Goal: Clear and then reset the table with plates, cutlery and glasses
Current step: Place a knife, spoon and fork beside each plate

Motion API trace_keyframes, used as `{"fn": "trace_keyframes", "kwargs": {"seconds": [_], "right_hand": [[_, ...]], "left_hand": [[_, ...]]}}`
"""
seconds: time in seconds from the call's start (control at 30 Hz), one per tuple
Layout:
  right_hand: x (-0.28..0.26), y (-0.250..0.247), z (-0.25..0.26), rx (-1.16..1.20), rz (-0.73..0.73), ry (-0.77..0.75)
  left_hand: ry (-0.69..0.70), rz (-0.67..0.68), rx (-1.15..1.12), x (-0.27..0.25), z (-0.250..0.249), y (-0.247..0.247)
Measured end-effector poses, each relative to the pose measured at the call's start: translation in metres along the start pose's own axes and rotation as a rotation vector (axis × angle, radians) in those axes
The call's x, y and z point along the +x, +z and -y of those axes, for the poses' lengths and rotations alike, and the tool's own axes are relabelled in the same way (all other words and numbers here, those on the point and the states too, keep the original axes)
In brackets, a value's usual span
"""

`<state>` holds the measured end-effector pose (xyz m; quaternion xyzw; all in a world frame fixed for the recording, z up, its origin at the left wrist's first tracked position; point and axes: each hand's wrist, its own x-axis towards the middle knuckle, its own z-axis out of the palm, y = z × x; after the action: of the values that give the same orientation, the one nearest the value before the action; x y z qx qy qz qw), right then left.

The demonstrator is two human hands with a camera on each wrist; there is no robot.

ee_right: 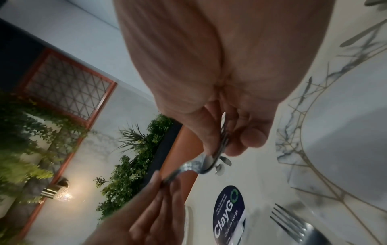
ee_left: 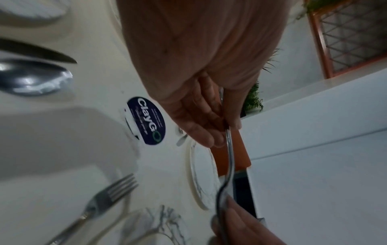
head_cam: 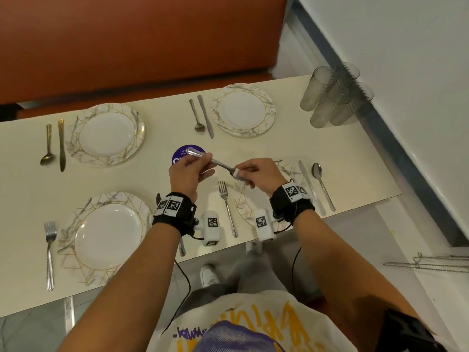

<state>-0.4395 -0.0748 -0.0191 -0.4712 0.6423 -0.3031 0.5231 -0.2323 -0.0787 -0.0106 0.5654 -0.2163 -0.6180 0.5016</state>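
A silver fork [head_cam: 215, 162] hangs level over the middle of the cream table [head_cam: 355, 153], held at both ends. My left hand [head_cam: 203, 161] grips its handle; the left wrist view shows the fingers [ee_left: 201, 126] curled on the stem [ee_left: 229, 159]. My right hand [head_cam: 239, 174] pinches the tine end, which its fingers [ee_right: 211, 142] mostly hide. Four marbled plates are laid: far left [head_cam: 109, 134], far right [head_cam: 243, 110], near left [head_cam: 106, 237], and near right [head_cam: 253, 217], partly under my right wrist.
Another fork [head_cam: 227, 204] lies left of the near-right plate, a knife [head_cam: 308, 184] and spoon [head_cam: 321, 181] to its right. Cutlery flanks the other plates. Several stacked glasses [head_cam: 332, 97] lie at the far right corner. A blue sticker [head_cam: 182, 153] marks the centre. An orange bench [head_cam: 127, 47] stands behind.
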Motion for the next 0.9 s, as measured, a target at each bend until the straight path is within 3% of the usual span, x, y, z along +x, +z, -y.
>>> {"fn": "trace_keyframes", "kwargs": {"seconds": [0.23, 0.43, 0.6, 0.8, 0.9], "right_hand": [[0.021, -0.017, 0.001, 0.016, -0.118, 0.051], [0.060, -0.073, 0.001, -0.233, -0.013, 0.009], [0.103, -0.112, 0.014, -0.338, 0.009, -0.121], [0.156, -0.149, 0.027, -0.370, 0.060, -0.188], [0.184, -0.164, 0.020, -0.362, 0.003, -0.145]], "left_hand": [[0.035, 0.081, 0.102, 0.008, 0.024, 0.060], [-0.008, 0.093, 0.178, 0.037, 0.026, 0.112], [-0.013, 0.147, 0.293, 0.068, 0.023, 0.161], [0.020, 0.066, 0.276, 0.099, 0.021, 0.197], [0.005, 0.000, 0.310, 0.111, 0.023, 0.202]]}}
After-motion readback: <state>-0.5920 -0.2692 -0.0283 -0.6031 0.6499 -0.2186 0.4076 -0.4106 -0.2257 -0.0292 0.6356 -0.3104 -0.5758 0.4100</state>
